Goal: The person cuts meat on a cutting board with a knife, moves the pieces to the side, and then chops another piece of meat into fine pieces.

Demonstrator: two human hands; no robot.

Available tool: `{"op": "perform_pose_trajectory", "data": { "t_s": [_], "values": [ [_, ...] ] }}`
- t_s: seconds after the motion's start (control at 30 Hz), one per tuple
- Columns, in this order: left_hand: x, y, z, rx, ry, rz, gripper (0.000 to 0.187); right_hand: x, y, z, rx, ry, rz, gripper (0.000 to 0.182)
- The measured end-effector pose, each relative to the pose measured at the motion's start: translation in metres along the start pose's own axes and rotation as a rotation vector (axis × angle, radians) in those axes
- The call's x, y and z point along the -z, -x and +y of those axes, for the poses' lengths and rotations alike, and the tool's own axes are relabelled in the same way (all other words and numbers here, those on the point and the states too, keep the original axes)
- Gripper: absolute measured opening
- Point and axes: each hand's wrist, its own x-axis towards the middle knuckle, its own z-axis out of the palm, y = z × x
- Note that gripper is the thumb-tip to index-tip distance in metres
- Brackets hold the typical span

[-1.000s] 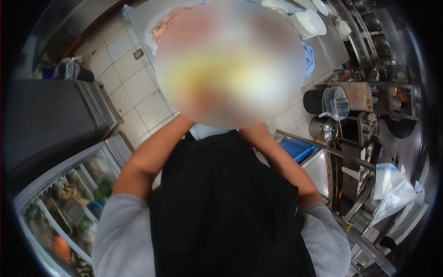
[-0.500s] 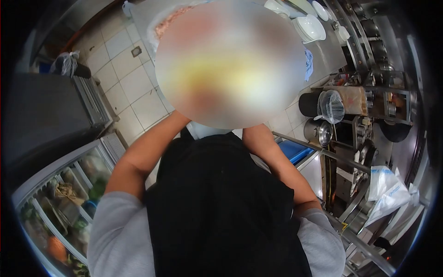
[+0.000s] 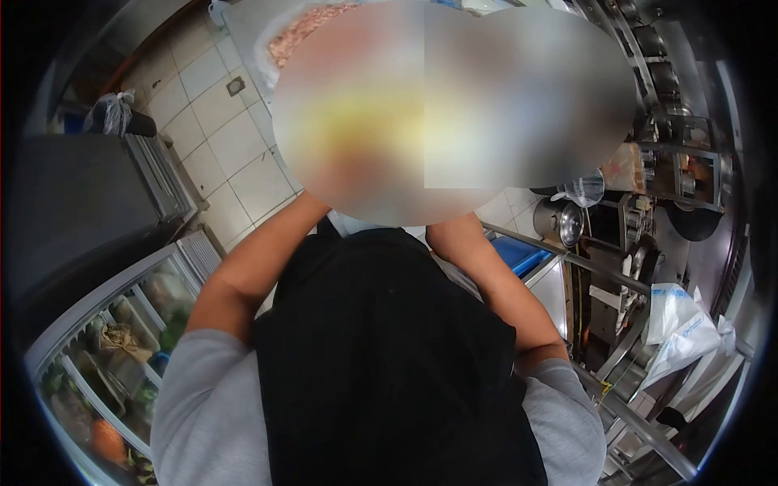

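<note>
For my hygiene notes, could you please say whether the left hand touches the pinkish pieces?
Cannot tell: in the head view, blur hides the left hand and some pinkish pieces.

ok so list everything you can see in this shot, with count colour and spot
pink bits: uncounted pile, pink, top left of the counter
counter: one, grey, top
floor tiles: many, off-white, upper left
drain: one, grey-brown, among the tiles
cabinet: one, dark, left
chiller: one, grey rim, lower left
food: several, green, brown, orange, inside the chiller
pot: one, silver, right
white bag: one, blue print, lower right
other kitchenware: too jumbled to count, right
apron: one, black, bottom centre
sleeves: two, grey, bottom sides
forearms: two, bare, reaching toward the blur
grips: hidden by the blur
</note>
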Motion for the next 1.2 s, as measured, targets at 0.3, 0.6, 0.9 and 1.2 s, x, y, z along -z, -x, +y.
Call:
{"op": "perform_pose_trajectory", "data": {
  "t_s": [0.3,0.6,0.9,1.2],
  "values": [
    [0.010,-0.002,-0.002,0.040,0.097,-0.030,0.024,-0.032,-0.060,-0.008,0.065,-0.132,0.156,0.020],
    [0.021,0.038,0.008,-0.019,-0.044,-0.051,0.026,-0.057,-0.033,0.013,0.046,-0.063,0.092,0.041],
    [0.022,0.013,0.012,-0.080,-0.097,-0.037,0.031,-0.065,-0.032,0.006,0.024,-0.139,0.135,0.036],
    [0.021,0.003,0.017,0.002,-0.172,-0.136,0.034,-0.021,0.003,-0.011,-0.006,-0.141,0.129,0.024]
  ]
}}
